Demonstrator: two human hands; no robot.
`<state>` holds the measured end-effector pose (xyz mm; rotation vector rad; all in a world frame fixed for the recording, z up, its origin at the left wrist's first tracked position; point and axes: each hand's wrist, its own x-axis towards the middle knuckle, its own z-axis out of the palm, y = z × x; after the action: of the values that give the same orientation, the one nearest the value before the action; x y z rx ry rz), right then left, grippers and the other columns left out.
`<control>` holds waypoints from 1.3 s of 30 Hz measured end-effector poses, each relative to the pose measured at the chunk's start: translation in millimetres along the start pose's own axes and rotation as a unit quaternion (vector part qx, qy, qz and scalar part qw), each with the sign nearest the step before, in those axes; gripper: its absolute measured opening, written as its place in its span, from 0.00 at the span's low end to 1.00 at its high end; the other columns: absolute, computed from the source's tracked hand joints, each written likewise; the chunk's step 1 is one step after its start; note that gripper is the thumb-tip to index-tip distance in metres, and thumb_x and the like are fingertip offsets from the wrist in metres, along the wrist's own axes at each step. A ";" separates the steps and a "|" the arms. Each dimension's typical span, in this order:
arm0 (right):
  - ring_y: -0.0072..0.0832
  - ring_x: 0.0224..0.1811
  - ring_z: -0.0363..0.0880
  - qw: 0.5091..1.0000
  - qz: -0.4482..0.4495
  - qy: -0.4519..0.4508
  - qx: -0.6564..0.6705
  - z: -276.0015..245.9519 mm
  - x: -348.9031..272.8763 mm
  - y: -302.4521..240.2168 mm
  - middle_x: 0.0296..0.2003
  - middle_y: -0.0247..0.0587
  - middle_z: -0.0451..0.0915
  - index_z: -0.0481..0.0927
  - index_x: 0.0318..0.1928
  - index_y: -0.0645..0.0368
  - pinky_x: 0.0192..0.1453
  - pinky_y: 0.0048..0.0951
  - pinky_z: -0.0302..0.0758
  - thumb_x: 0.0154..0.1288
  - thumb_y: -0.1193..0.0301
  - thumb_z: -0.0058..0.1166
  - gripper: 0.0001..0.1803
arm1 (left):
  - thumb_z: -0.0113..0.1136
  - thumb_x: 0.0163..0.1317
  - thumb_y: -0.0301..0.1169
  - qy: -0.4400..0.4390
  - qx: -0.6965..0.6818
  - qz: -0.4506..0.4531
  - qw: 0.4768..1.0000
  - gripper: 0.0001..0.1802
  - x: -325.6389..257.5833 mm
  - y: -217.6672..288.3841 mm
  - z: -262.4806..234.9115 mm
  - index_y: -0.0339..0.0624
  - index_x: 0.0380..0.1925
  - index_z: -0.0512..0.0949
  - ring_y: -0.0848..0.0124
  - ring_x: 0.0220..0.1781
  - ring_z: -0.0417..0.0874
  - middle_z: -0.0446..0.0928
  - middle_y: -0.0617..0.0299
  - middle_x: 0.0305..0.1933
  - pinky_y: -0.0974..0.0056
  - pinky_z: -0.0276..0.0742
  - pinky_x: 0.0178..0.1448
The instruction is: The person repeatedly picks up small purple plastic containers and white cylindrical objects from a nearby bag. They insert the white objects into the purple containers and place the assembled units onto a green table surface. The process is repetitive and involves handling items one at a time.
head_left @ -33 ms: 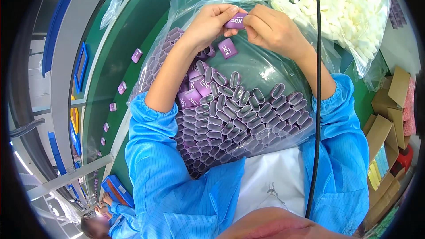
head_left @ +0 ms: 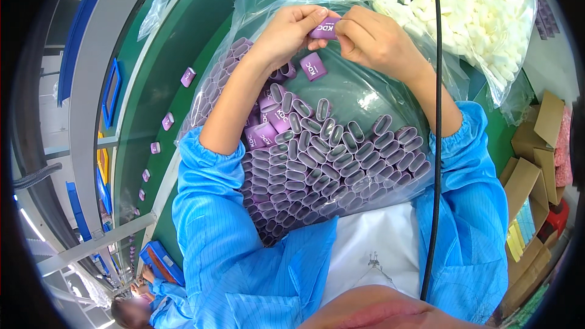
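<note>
Above the far part of a clear plastic bag (head_left: 359, 94), both my hands meet on a purple oval-tube casing (head_left: 325, 28) with white print. My left hand (head_left: 286, 35) grips its left end between thumb and fingers. At its right end the fingers of my right hand (head_left: 379, 42) are pinched closed; whether they also hold a small part is hidden. A loose purple casing (head_left: 313, 67) lies just below my hands. Nearer to me, many like casings (head_left: 317, 158) stand packed in rows with their hollow ends up, and a few lie tipped on their sides at the left.
A bag of cream-white small parts (head_left: 457, 12) lies at the far right. Several casings sit spaced along the green conveyor belt (head_left: 146, 94) at left. A black cable (head_left: 436, 146) hangs beside my right arm. Cardboard boxes (head_left: 527, 189) stand at right; a co-worker (head_left: 161, 298) sits at lower left.
</note>
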<state>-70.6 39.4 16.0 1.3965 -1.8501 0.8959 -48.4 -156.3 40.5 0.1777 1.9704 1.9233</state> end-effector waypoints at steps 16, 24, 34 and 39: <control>0.45 0.27 0.79 0.938 0.324 -0.123 0.031 -0.3 -11.2 20.3 0.29 0.45 0.78 0.74 0.31 0.61 0.35 0.39 0.76 0.56 0.68 0.58 0.10 | 0.53 0.70 0.34 0.147 -0.069 0.042 0.986 0.22 7.3 -3.8 -23.1 0.25 0.56 0.69 0.70 0.41 0.81 0.77 0.55 0.45 0.67 0.81 0.47; 0.46 0.30 0.82 0.938 0.270 -0.123 -0.181 41.9 -18.9 23.7 0.25 0.51 0.79 0.75 0.33 0.66 0.36 0.39 0.78 0.56 0.64 0.63 0.17 | 0.59 0.65 0.29 0.098 -0.071 0.041 0.992 0.20 9.8 -12.6 -23.2 0.29 0.54 0.72 0.66 0.46 0.82 0.78 0.55 0.46 0.60 0.83 0.52; 0.27 0.28 0.80 0.938 0.261 0.095 0.210 13.6 -3.3 16.4 0.32 0.39 0.81 0.83 0.38 0.62 0.36 0.27 0.76 0.58 0.77 0.60 0.07 | 0.64 0.60 0.25 0.114 0.089 0.150 0.978 0.16 9.1 -17.2 -8.0 0.36 0.48 0.80 0.74 0.47 0.79 0.81 0.61 0.46 0.68 0.75 0.52; 0.25 0.31 0.80 0.947 0.264 0.103 0.151 11.4 2.0 5.8 0.32 0.39 0.81 0.82 0.36 0.63 0.39 0.24 0.76 0.57 0.79 0.61 0.05 | 0.64 0.59 0.24 0.141 0.184 0.206 0.951 0.13 4.1 -10.9 2.5 0.36 0.45 0.82 0.74 0.46 0.79 0.80 0.60 0.46 0.69 0.77 0.50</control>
<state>-77.7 30.2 10.4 0.9226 -2.0137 1.5857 -49.4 -153.1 29.1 0.4701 2.6535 1.8751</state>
